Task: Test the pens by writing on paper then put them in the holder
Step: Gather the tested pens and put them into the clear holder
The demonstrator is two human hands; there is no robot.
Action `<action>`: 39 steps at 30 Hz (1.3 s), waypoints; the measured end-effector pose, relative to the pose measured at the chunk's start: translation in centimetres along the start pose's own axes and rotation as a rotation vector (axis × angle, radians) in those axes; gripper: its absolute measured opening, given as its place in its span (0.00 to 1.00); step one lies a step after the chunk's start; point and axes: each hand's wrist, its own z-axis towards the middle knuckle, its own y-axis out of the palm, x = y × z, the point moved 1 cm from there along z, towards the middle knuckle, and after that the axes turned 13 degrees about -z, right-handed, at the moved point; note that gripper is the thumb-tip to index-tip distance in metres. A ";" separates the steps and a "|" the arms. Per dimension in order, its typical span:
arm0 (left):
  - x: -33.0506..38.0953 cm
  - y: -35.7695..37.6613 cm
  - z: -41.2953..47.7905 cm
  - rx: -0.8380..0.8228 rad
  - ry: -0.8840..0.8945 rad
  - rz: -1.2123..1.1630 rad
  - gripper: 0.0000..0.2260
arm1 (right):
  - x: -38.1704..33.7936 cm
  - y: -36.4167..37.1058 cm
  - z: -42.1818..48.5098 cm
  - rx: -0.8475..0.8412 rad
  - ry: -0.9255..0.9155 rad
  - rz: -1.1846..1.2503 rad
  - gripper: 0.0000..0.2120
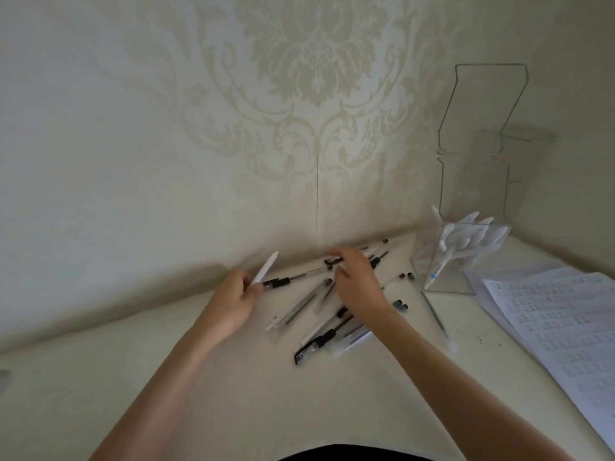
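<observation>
Pens (307, 302) lie in a loose heap on the pale bench (216, 394), close to the patterned wall (199, 128); most are clear-barrelled with dark tips or black grips. One pen with a black grip (319, 344) lies at the near edge of the heap.

The left hand (233, 301) is at the heap's left end. Its fingers are curled and, with the thumb, pinch a white pen (264, 271) near its lower end. The pen slants up and to the right, clear of the bench.

The right hand (359, 287) reaches over the middle of the heap, palm down, fingers bent forward. Its fingertips (332, 253) and thumb sit on either side of a black clip (332, 260) on a pen at the back of the heap. Blur makes it impossible to tell whether they actually grip the clip or only touch it.

The clear holder (466, 277) stands to the right of the heap, tilted, with several white pens (462, 241) already leaning inside it. Small dark caps (406, 276) lie between the heap and the holder. A thin single pen (434, 314) lies just in front of the holder. The printed paper (549, 314) is stacked at the right edge of the bench, beside the holder. A tall clear stand (482, 144) rises behind the holder against the wall.
</observation>
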 end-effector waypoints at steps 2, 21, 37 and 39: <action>0.7 0.6 -0.7 -0.087 0.009 0.036 0.08 | 0.8 -0.8 0.0 0.059 0.083 0.052 0.17; 7.0 5.3 0.3 -0.321 0.046 -0.127 0.13 | 2.3 -6.7 -2.4 -0.189 -0.054 -0.037 0.07; 5.0 6.0 -2.6 -0.204 0.047 0.346 0.14 | 7.0 -4.5 -2.1 -0.044 -0.159 -0.286 0.16; 5.2 6.2 -2.9 -0.149 0.071 0.456 0.12 | 6.9 -4.4 -2.3 -0.042 -0.161 -0.283 0.10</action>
